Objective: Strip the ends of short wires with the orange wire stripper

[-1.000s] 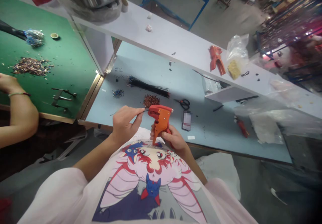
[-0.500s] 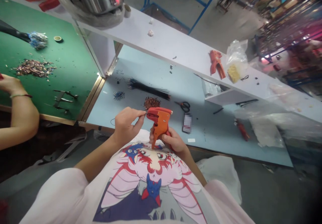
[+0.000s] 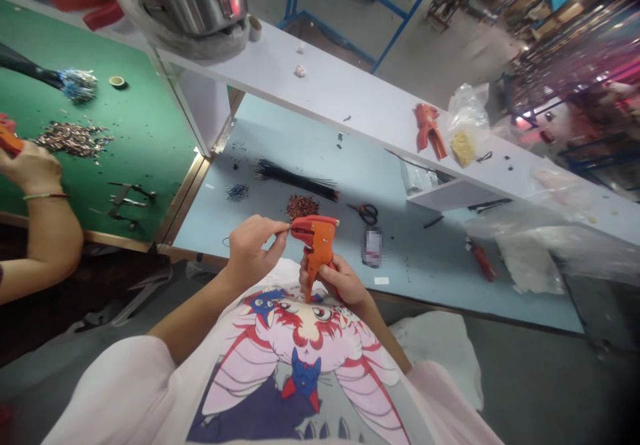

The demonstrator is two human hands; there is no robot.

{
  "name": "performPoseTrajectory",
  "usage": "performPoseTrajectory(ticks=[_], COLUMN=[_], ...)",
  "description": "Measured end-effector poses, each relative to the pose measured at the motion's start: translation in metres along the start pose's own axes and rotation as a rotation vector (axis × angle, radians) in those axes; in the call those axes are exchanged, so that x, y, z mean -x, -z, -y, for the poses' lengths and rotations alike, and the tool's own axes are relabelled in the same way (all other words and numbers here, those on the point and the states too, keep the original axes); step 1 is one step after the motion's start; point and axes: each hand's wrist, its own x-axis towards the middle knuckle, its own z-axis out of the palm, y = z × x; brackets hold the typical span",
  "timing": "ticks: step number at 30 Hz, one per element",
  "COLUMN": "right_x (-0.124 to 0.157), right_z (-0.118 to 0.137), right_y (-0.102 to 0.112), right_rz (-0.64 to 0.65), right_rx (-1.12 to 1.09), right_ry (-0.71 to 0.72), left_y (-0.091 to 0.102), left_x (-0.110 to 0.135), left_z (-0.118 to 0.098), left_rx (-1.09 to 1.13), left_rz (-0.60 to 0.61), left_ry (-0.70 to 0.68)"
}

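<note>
My right hand (image 3: 345, 279) is wrapped round the handles of an orange and red wire stripper (image 3: 320, 241), held upright in front of my shirt. At its red jaws, my left hand (image 3: 256, 245) pinches a thin dark wire (image 3: 226, 241), whose loose end curves out to the left of the hand. The wire's tip at the jaws is too small to make out. Just beyond the stripper lies a pile of copper-coloured bits (image 3: 302, 206), with a bundle of black wires (image 3: 297, 178) behind it.
Black-handled scissors (image 3: 369, 214) and a blurred-out rectangular item (image 3: 372, 246) lie to the right. Small blue bits (image 3: 237, 193) are at left. Another orange stripper (image 3: 429, 130) rests on the white shelf (image 3: 370, 105). A co-worker's hand (image 3: 37, 168) holds an orange tool over the green table (image 3: 165, 185).
The wire stripper has shifted and tilted slightly in my right hand. My left hand has barely moved. At the left, the co-worker's hand has come further into view with its orange tool.
</note>
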Motion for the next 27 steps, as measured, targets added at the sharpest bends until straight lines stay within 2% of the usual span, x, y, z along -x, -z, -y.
performPoseTrajectory(ticks=[9,15,21,27], right_x=[-0.002,-0.010,-0.022,-0.028], right_z=[-0.001,-0.009,-0.018,-0.027], right_y=[-0.002,-0.001,0.004,0.004], right_rz=[-0.048,0.030,0.030,-0.091], right_rx=[0.013,0.017,0.001,-0.148], right_ry=[-0.030,-0.023,-0.026,-0.080], left_y=[-0.003,-0.006,-0.016,-0.032], left_x=[0.001,0.004,0.009,0.017], left_z=[0.003,0.010,0.021,0.034], left_rx=[0.018,0.004,-0.044,-0.059], left_rz=[0.038,0.068,0.103,0.165], left_ry=[0.070,0.101,0.145,0.216])
